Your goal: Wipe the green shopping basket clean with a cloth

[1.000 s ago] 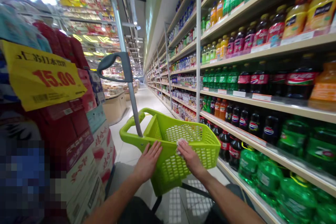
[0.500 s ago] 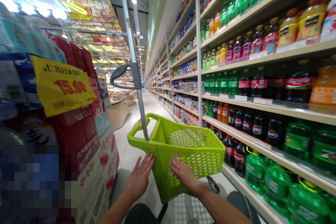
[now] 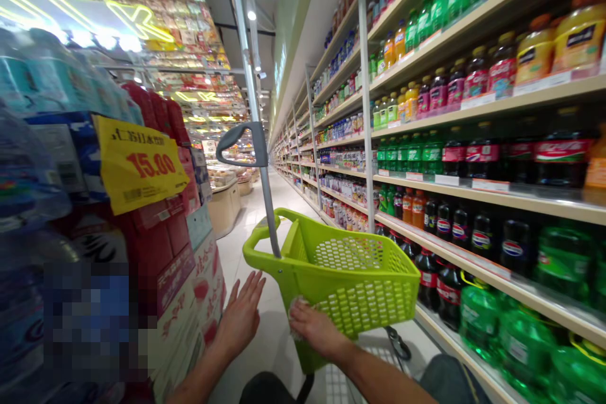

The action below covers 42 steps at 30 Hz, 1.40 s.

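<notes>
A lime-green shopping cart basket [image 3: 307, 282] with perforated sides stands before me in the aisle, its grey pole [image 3: 269, 205] rising from the near left corner. My right hand [image 3: 318, 330] presses a pale, crumpled cloth or tissue [image 3: 296, 303] against the basket's solid near side. Most of that cloth is hidden under the fingers. Left of the basket, my left hand [image 3: 242, 311] is held with its fingers stretched out. It holds nothing and is slightly apart from the green plastic. A grey handle [image 3: 242, 145] is fixed partway up the pole.
Shelves of bottled drinks [image 3: 473, 158] line the right side, with large green bottles [image 3: 515, 334] low down near me. Stacked drink cartons [image 3: 189, 303] with a yellow price sign [image 3: 144, 164] stand close on the left. The tiled aisle floor [image 3: 279, 192] runs away ahead.
My left hand has come off the basket and moved left. My right hand has slid left and down along the basket's side with the cloth. The view has turned slightly left.
</notes>
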Available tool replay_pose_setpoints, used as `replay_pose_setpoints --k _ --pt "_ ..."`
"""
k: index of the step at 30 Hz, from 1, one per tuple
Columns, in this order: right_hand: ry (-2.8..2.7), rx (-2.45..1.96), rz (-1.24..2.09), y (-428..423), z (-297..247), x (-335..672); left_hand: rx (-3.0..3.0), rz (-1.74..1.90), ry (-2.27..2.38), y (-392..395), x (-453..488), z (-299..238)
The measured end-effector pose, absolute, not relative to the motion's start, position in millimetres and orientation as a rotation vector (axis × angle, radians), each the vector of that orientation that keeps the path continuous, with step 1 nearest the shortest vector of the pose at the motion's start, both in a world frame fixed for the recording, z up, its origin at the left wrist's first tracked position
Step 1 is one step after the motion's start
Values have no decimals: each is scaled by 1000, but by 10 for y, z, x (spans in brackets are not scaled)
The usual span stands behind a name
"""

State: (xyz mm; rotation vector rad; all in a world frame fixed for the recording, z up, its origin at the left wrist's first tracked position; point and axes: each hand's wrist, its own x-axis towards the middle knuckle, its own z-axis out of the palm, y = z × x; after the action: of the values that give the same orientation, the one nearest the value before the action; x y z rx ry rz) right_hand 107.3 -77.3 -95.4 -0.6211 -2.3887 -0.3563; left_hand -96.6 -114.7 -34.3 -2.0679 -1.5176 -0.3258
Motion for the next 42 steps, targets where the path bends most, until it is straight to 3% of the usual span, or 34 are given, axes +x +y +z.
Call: replay_pose_setpoints --k 9,18,26,31,36,42 --pt "-2020 -894 -279 -472 -76 771 -1994 -377 -1651 -820 -762 277" --pt "-1890 -1259 -243 -413 -656 2432 -2002 -366 -1656 -790 -631 314" --pt "-2007 -1020 -228 -402 -538 1279 -2035 -359 -1692 -772 -474 378" --pt "-2072 -1092 -342 -364 -821 2040 -2017 -336 -1723 -806 -486 389" --pt "-1774 -1407 -294 -343 -1099 3068 -1999 -365 -1727 -791 -424 367" --pt "-1954 -1111 -145 -273 -835 2124 -1995 -354 -1730 -789 -307 356"
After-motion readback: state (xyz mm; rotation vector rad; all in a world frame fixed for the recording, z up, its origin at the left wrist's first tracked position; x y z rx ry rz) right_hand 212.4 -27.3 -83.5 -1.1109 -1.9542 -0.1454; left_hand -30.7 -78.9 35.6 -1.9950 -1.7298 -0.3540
